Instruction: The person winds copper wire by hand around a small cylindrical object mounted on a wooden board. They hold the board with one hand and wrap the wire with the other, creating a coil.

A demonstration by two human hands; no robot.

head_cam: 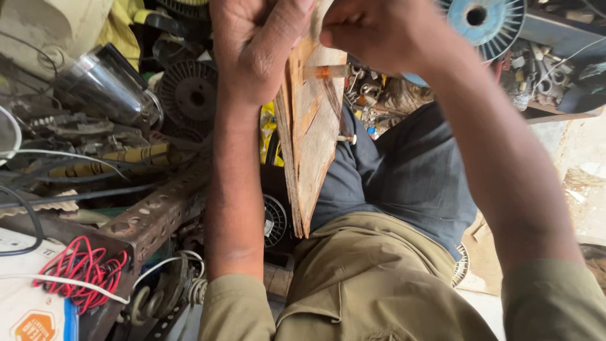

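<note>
Left hand (252,47) clasping a wooden board (310,139), right hand (372,31) pinching its orange tube (328,72).

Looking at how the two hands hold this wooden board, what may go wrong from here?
1. The wooden board is cracked and splintered; the left hand gripping its edge may catch a splinter.
2. A metal pin sticks out of the board above the lap; it may scratch.
3. The right hand pinches only the top, so the board may slip onto the cluttered bench.

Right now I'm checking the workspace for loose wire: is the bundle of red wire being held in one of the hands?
No, the red wire bundle lies at lower left, away from both hands, which hold a wooden board.
</note>
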